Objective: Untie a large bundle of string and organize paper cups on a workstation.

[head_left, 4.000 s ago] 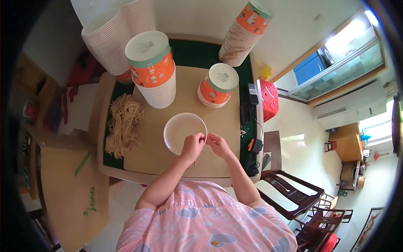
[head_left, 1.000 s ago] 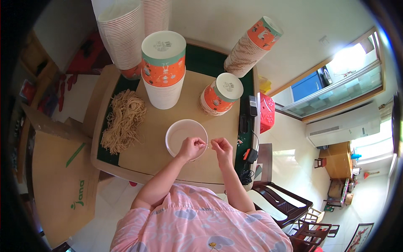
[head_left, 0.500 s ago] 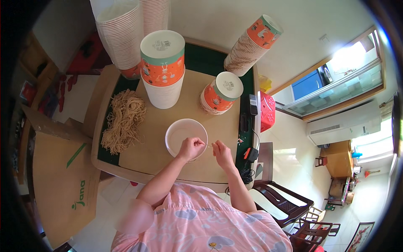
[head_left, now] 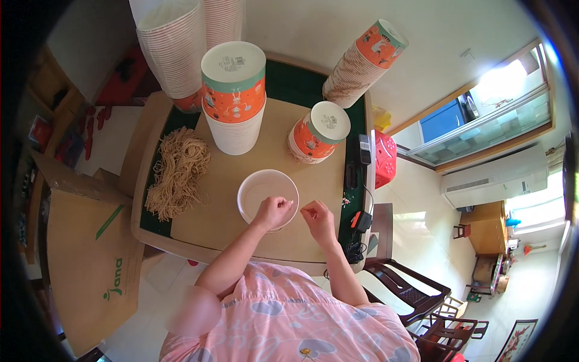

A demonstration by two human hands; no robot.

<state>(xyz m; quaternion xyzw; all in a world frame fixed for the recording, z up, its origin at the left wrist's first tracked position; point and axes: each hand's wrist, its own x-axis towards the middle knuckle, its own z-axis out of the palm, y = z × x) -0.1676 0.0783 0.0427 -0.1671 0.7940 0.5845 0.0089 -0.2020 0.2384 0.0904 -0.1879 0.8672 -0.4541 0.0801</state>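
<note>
A white paper tub [head_left: 250,181] stands open side up in front of me. My left hand [head_left: 274,211] is at its right front rim, fingers closed in a pinch. Just right of the tub, my right hand [head_left: 318,218] is pinched too, a small gap away from the left. Whatever the fingertips hold is too small to make out. A tangled bundle of beige string [head_left: 178,172] lies at the table's left. Behind the tub, a tall stack of upside-down orange and white paper tubs [head_left: 234,105] stands left, and a shorter stack [head_left: 316,134] right.
More stacked tubs rise at the back left [head_left: 174,54] and back right [head_left: 362,66]. A cardboard sheet [head_left: 199,235] covers the table's middle. Along the right edge lie a black charger with cable [head_left: 360,222] and a small device [head_left: 363,149]. A large cardboard box [head_left: 90,253] stands left, a dark chair [head_left: 410,292] right.
My right hand has shifted slightly left and its fingers have curled in more. The left hand has turned a little; the tubs and string stay where they were.
</note>
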